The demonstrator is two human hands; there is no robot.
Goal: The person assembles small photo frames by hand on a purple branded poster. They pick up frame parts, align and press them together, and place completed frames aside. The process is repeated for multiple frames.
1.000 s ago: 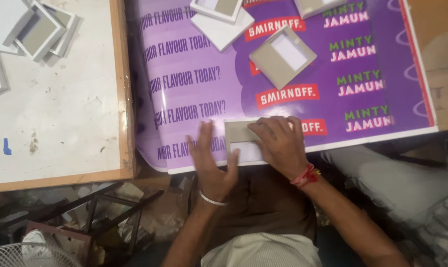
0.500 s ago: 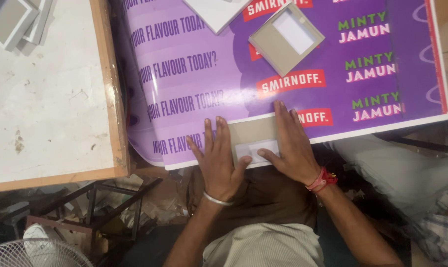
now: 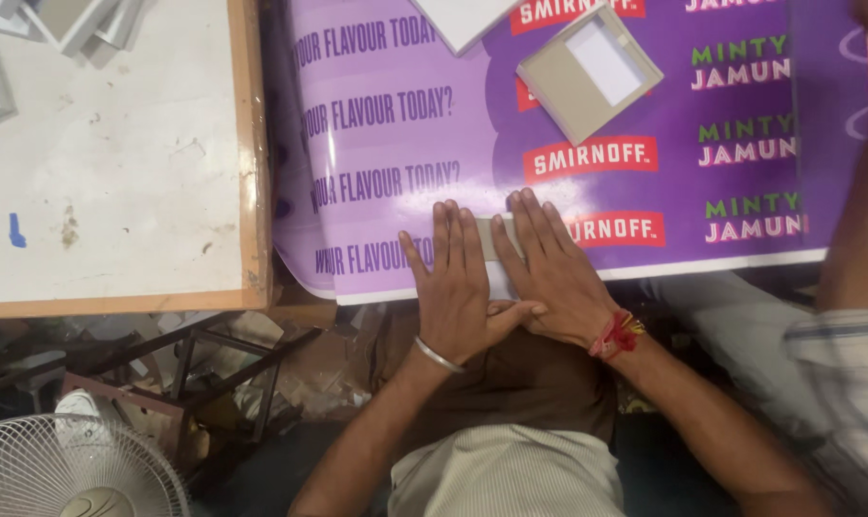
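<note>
Both my hands lie flat, side by side, on a small grey cardboard piece (image 3: 492, 241) at the near edge of a purple printed sheet (image 3: 568, 191). My left hand (image 3: 456, 282) covers its left part and wears a metal bangle at the wrist. Over the right part presses my right hand (image 3: 553, 271), a red thread at the wrist. The thumbs meet over a white part of the piece. Most of the piece is hidden under the palms.
A shallow grey cardboard tray (image 3: 590, 72) with a white inside lies further back on the sheet. A white-topped wooden table (image 3: 118, 172) stands at left with several flat trays (image 3: 61, 19). A fan (image 3: 70, 474) is lower left. Another person's arm (image 3: 855, 220) is at right.
My hands have drawn close together over the cardboard piece, thumbs now touching. One second ago the left hand was off the sheet's edge; it has moved onto the piece.
</note>
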